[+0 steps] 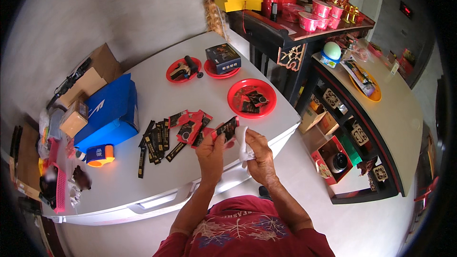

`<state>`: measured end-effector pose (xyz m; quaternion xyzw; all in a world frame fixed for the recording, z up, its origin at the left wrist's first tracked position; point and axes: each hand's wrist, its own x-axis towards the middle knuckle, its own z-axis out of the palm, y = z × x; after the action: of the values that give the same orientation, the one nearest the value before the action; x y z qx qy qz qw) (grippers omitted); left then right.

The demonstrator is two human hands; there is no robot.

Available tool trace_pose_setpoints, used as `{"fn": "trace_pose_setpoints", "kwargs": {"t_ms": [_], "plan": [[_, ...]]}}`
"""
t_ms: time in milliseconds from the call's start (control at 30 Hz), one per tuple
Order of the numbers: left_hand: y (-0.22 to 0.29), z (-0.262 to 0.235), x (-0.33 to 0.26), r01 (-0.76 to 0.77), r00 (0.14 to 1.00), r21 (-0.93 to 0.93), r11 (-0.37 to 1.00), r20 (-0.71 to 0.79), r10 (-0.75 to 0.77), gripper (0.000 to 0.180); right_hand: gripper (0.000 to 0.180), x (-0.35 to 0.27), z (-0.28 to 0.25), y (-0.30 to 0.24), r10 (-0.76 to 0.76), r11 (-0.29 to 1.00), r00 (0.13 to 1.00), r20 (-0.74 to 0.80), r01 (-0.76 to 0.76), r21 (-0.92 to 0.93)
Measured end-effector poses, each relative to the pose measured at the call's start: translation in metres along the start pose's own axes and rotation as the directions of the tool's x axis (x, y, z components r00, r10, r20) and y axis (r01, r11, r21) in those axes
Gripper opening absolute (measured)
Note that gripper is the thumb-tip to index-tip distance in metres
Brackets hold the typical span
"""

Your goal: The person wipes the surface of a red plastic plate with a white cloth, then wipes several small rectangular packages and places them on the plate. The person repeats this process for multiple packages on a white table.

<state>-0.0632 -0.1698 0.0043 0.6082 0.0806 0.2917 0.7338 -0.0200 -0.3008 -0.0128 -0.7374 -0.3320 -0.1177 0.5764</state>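
Apparently partway | left hand [210,158]: fingers pinching a packet [227,127] over the surface's [190,95] front edge | right hand [260,158]: fingers gripping white cloth [243,143] | seemingly done: packets in red plate [233,102], right edge | seemingly remaining: loose packets [188,129], black sticks [154,142]

The person wears a deep red shirt [231,204] with short sleeves [312,243], which look a darker maroon. Across its front runs a wide print [242,228] of pale, thin lines that fork and spread like bare branches. Blue, jagged, leaf-like patches sit among them, one toward the print's left edge and one toward its right, and some lines on the right look cream. Above the print, near the shirt's upper edge, is a short row of small, pale lettering [242,214]. The forearms [196,208] and hands [211,156] are bare.
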Motion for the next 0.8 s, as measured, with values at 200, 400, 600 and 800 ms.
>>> {"fn": "trace_pose_setpoints", "kwargs": {"t_ms": [200, 400, 600, 800], "plan": [[-0.008, -0.022, 0.002, 0.004, 0.993, -0.113, 0.994, -0.120, -0.018, 0.019, 0.043, -0.013, 0.008, 0.025, 0.127, 0.948, 0.991, 0.040, -0.133, 0.290], [0.003, -0.017, -0.011, 0.226, 0.973, -0.442, 0.868, 0.069, -0.218, 0.019, 0.030, 0.009, -0.011, 0.002, 0.367, 0.699, 0.888, 0.277, -0.460, 0.547], [-0.004, -0.016, -0.016, 0.105, 0.994, -0.211, 0.972, 0.037, -0.099, 0.022, 0.026, 0.005, 0.004, -0.011, 0.308, 0.637, 0.916, 0.257, -0.399, 0.660], [0.004, -0.017, -0.022, 0.313, 0.942, -0.278, 0.908, -0.031, -0.334, 0.034, 0.031, 0.002, 0.009, -0.005, -0.067, 0.991, 0.977, -0.201, 0.088, 0.101]]}}
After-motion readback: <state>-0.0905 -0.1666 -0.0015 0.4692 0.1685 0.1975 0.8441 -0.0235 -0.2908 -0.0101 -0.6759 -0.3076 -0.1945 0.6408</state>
